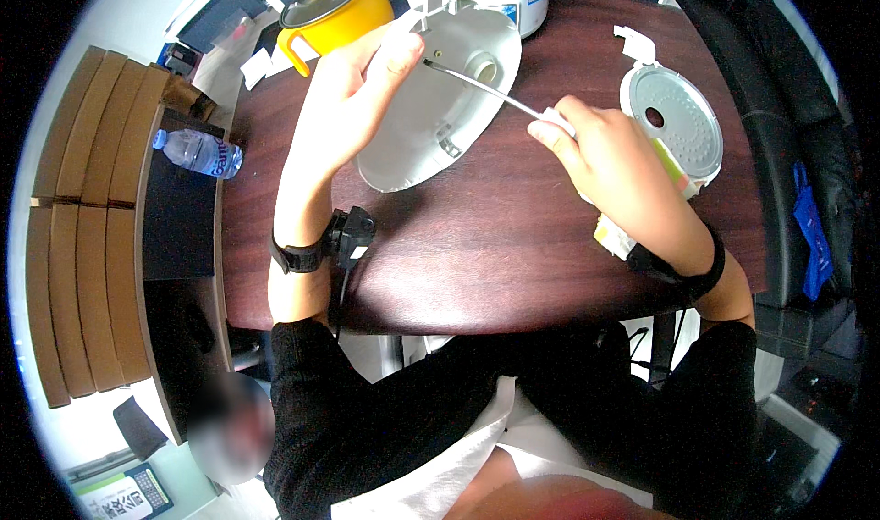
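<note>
A view from above of a person seated at a dark wooden bench [477, 245]. Their left hand [353, 98] holds a white round plastic shell [440, 107], tilted up on its edge with its hollow inner side facing them, in the far middle of the bench. The left grip is closed on the shell's left rim, thumb laid across the inner face.

Their right hand [610, 158] has its grip closed around the handle of a screwdriver [486, 87]. The thin metal shaft slants up and to the left, and its tip sits on the shell's inner face just beside the left thumb.

To do this well, the left hand should likely brace the shell firmly so it cannot rock, while the shaft stays in line with the fastener and is pressed in as it turns; a slip could drive the tip toward the thumb.

To the right lies a round grey metal lid plate [674, 121]. Far left stands a yellow pot [335, 11], and a water bottle [197, 151] lies off the bench's left edge.
</note>
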The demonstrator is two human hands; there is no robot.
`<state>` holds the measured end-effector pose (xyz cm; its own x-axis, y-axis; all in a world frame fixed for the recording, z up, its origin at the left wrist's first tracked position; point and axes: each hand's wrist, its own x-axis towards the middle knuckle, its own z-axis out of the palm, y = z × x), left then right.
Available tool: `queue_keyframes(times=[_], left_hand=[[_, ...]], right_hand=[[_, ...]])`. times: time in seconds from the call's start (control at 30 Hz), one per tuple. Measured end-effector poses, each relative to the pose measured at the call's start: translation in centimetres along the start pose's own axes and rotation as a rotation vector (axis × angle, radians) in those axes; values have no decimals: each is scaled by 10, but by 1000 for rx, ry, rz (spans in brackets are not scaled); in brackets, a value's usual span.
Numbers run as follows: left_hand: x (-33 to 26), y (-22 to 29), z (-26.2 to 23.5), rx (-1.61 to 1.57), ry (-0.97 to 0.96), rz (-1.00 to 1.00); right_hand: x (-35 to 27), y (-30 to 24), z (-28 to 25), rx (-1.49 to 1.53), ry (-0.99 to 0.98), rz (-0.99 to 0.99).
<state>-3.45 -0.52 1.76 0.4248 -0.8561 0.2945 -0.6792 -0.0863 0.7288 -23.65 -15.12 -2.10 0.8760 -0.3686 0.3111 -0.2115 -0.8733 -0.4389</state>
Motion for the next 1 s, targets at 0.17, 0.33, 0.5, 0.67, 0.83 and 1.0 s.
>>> queue_keyframes(times=[0.17, 0.33, 0.5, 0.67, 0.83, 1.0], left_hand=[[2, -1, 2, -21, -18, 75], [2, -1, 2, 11, 0, 59], [0, 2, 2, 45, 23, 57], [1, 0, -1, -14, 12, 26], [4, -8, -1, -13, 60, 86], [3, -9, -1, -30, 72, 68]], right_hand=[[-2, 6, 12, 819, -413, 363], [-13, 1, 42, 1302, -525, 534], [-17, -22, 44, 1706, -652, 710], [-13, -19, 30, 1944, -797, 791], [-5, -9, 26, 1353, -558, 618], [6, 7, 16, 323, -10, 96]])
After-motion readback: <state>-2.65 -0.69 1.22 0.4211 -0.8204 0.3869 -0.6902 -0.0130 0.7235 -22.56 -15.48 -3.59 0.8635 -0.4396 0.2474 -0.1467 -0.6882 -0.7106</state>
